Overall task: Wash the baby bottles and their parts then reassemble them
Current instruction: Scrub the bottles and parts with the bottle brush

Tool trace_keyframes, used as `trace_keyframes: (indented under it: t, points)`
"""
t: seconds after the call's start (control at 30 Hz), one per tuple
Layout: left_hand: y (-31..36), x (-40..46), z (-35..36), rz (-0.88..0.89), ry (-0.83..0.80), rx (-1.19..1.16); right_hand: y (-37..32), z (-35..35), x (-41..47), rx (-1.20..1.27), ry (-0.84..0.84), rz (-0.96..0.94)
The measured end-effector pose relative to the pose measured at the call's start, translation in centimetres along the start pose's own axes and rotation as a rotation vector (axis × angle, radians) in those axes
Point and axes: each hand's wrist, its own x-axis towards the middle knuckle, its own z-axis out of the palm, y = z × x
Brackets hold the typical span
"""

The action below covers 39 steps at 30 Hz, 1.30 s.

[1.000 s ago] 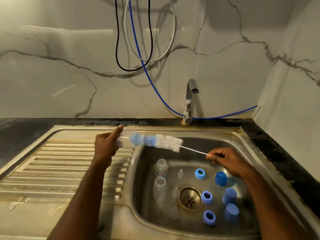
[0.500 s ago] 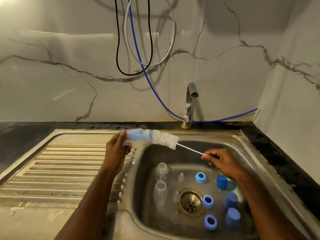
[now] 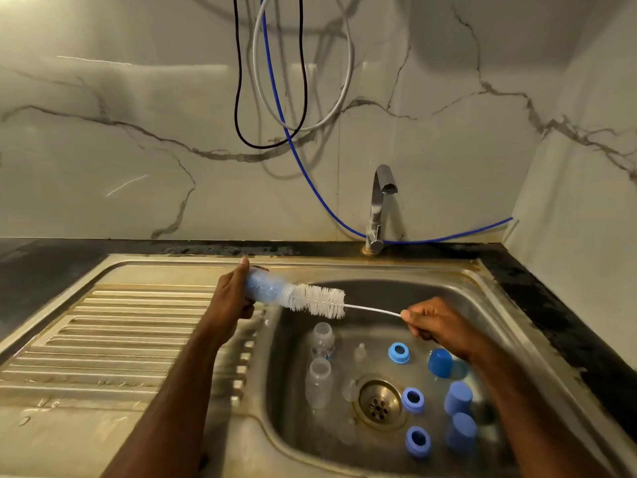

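Left hand (image 3: 230,298) grips a clear bottle (image 3: 267,289) above the sink's (image 3: 458,274) left rim; right hand (image 3: 437,326) pinches the brush (image 3: 322,301) wire, bristles partly inside the bottle.

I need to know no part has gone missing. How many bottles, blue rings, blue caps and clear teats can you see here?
Bottles: 3, one in the left hand, two in the sink
Blue rings: 3
Blue caps: 3
Clear teats: 2 plainly seen
Total: 11
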Motion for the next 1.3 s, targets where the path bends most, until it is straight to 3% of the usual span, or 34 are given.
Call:
trace_keyframes:
  t: [0.13, 0.23, 0.33, 0.43, 0.57, 0.67, 0.83, 0.93, 1.03, 1.13, 1.23, 1.3]
  points:
    - [-0.3, 0.3, 0.6, -0.109, 0.082, -0.432, 0.6, 1.1, 0.5, 0.143, 0.015, 0.171]
    - [-0.7, 0.6, 1.0, -0.096, 0.145, -0.526, 0.7, 1.8, 0.8, 0.153, -0.004, 0.254]
    - [-1.0, 0.3, 0.7, 0.052, 0.197, -0.137, 0.8, 1.9, 0.9, 0.061, 0.037, 0.23]
    - [-1.1, 0.1, 0.3, 0.228, 0.099, 0.298, 1.4, 1.0, 0.7, -0.016, 0.148, 0.198]
    - [-1.7, 0.2, 1.1, 0.349, 0.024, 0.69, 1.8, 1.0, 0.2, -0.14, 0.149, 0.153]
    - [-1.7, 0.4, 1.5, 0.349, 0.027, 0.856, 1.1, 1.3, 0.1, -0.212, 0.181, 0.095]
    - [-2.2, 0.3, 0.6, 0.228, 0.231, 0.643, 1.2, 0.3, -0.1, -0.1, 0.16, 0.058]
    - [-2.8, 0.4, 0.5, 0.174, 0.279, 0.622, 1.4, 0.4, 0.2, -0.218, 0.153, 0.09]
    - [-3.1, 1.1, 0.8, 0.19, 0.398, 0.84, 1.5, 0.1, 0.5, -0.42, 0.24, 0.099]
    - [-2.9, 1.2, 1.5, 0.228, 0.532, 0.997, 1.4, 0.3, 0.6, -0.471, 0.272, 0.105]
    - [-3.0, 1.2, 1.2, 0.146, 0.615, 0.811, 1.7, 0.1, 0.6, -0.375, 0.254, 0.16]
    - [-2.9, 1.1, 0.6, 0.103, 0.578, 0.61, 1.8, -0.3, 0.5, -0.278, 0.274, 0.176]
